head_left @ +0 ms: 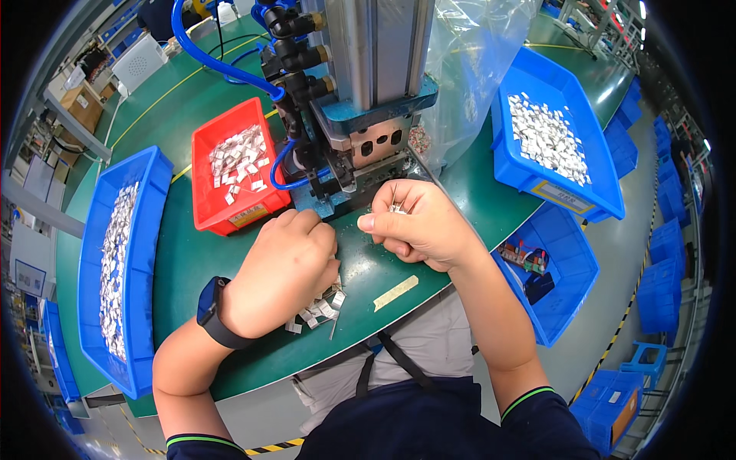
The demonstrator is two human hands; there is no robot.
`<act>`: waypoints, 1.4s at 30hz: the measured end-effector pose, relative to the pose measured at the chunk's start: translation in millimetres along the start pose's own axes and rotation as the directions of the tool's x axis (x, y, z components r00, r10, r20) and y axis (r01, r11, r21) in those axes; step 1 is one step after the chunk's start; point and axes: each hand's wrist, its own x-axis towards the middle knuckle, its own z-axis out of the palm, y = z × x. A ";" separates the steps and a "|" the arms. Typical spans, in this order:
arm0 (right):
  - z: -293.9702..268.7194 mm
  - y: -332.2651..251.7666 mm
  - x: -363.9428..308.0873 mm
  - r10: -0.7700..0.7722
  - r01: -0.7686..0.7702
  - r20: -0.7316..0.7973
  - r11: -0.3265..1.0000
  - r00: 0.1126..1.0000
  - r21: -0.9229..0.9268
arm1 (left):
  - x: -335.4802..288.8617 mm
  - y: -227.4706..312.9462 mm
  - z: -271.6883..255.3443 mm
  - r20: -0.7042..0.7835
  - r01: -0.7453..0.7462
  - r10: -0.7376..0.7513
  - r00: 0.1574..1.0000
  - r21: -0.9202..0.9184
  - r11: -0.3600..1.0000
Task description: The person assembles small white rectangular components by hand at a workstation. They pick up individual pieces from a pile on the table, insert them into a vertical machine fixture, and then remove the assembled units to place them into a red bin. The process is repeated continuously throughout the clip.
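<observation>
My right hand (420,228) is closed in front of the press, holding small white parts with thin metal leads (396,208) that stick up between the thumb and fingers. Its wrist is bare. My left hand (287,257), with a black watch on the wrist, is curled near the foot of the press; its fingertips are hidden behind the knuckles, so what they grip does not show. Under its near side lies a small heap of flat white pieces (326,307). The metal tooling block of the press (377,146) stands just beyond both hands.
A red bin (205,180) of white pieces stands left of the press, with a long blue bin (148,253) farther left. Another blue bin (504,165) is at the right, above a lower one (563,299). Clear plastic bag (460,84) and blue air hoses (222,67) flank the press.
</observation>
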 end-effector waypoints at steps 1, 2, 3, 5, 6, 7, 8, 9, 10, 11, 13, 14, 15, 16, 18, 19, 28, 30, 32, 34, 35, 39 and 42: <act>-0.5 0.4 -0.7 0.010 -0.010 0.003 1.000 1.000 -0.008 | 0.9 -3.2 -4.2 0.051 -0.005 0.009 0.999 -0.076 0.997; -1.1 0.9 -1.5 0.019 -0.019 0.006 1.000 1.000 -0.016 | 2.7 -4.8 -7.8 0.102 -0.006 0.021 0.995 -0.152 0.988; -1.0 1.4 -1.4 0.029 -0.029 0.014 0.999 0.999 -0.024 | 4.5 -4.4 -10.9 0.100 0.042 -0.022 0.995 -0.208 0.977; 3.0 -2.2 -1.8 0.043 -0.042 0.029 0.999 0.999 -0.032 | 7.6 -2.0 -15.9 0.103 0.134 -0.107 0.989 -0.317 0.939; 4.0 -4.4 -2.4 0.049 -0.047 0.031 0.998 0.998 -0.036 | 9.6 0.3 -16.4 0.103 0.201 -0.174 0.979 -0.394 0.897; 3.8 -4.8 -2.7 0.053 -0.051 0.032 0.998 0.998 -0.041 | 11.7 2.9 -16.3 0.110 0.264 -0.241 0.964 -0.469 0.843; 3.6 -4.9 -3.2 0.057 -0.056 0.032 0.997 0.998 -0.045 | 13.2 4.1 -15.9 0.123 0.322 -0.305 0.944 -0.539 0.779; 3.7 -4.9 -3.5 0.062 -0.060 0.036 0.997 0.997 -0.050 | 13.4 2.1 -11.3 0.159 0.339 -0.314 0.936 -0.645 0.684; 3.6 -5.0 -3.8 0.060 -0.058 0.042 0.997 0.997 -0.055 | 13.4 1.8 -9.2 0.183 0.356 -0.330 0.926 -0.713 0.604; 3.2 -5.3 -4.1 0.059 -0.056 0.047 0.997 0.997 -0.061 | 13.5 2.2 -7.4 0.209 0.370 -0.343 0.916 -0.773 0.516; 2.4 -4.7 -4.4 0.060 -0.056 0.054 0.996 0.997 -0.073 | 13.8 1.6 -5.5 0.232 0.367 -0.351 0.907 -0.845 0.389; 1.7 -3.8 -4.0 0.063 -0.058 0.055 0.995 0.996 -0.080 | 14.1 0.6 -5.1 0.228 0.353 -0.350 0.909 -0.866 0.355; 1.2 -2.9 -3.6 0.066 -0.061 0.057 0.994 0.996 -0.087 | 14.4 -0.3 -4.7 0.224 0.340 -0.349 0.910 -0.885 0.320; 1.2 -3.0 -3.6 0.069 -0.064 0.053 0.994 0.996 -0.083 | 14.9 -0.4 -5.2 0.225 0.338 -0.351 0.909 -0.892 0.302; 1.6 -4.0 -4.1 0.075 -0.071 0.046 0.995 0.996 -0.074 | 16.0 0.5 -7.2 0.229 0.333 -0.356 0.906 -0.905 0.266; 1.7 -4.0 -4.0 0.070 -0.067 0.057 0.996 0.996 -0.067 | 16.2 0.7 -7.1 0.226 0.327 -0.357 0.906 -0.911 0.252; -6.0 4.4 -1.5 -0.170 0.184 -0.140 0.978 0.975 0.097 | 4.5 21.4 -2.0 -0.059 0.023 -0.056 0.997 -0.456 0.890; -4.4 4.8 -0.6 -0.223 0.248 -0.206 0.963 0.953 0.105 | 0.7 28.4 4.4 -0.024 -0.172 0.173 0.985 -0.315 0.933; -2.2 3.3 0.1 -0.235 0.267 -0.253 0.958 0.939 0.100 | -6.3 37.8 9.0 0.048 -0.211 0.227 0.973 -0.224 0.951; -1.6 2.3 2.7 -0.230 0.267 -0.284 0.958 0.931 0.101 | -11.0 41.2 17.5 0.100 -0.260 0.271 0.957 -0.111 0.959; -1.2 1.6 3.6 -0.223 0.262 -0.297 0.960 0.929 0.100 | -12.2 42.0 18.2 0.122 -0.264 0.273 0.954 -0.085 0.961; -2.3 2.2 5.1 -0.216 0.261 -0.327 0.960 0.920 0.102 | -11.8 41.7 19.7 0.126 -0.268 0.277 0.953 -0.084 0.960; -2.1 2.2 5.5 -0.216 0.265 -0.331 0.958 0.918 0.108 | -11.2 44.0 15.5 0.170 -0.265 0.272 0.947 -0.066 0.962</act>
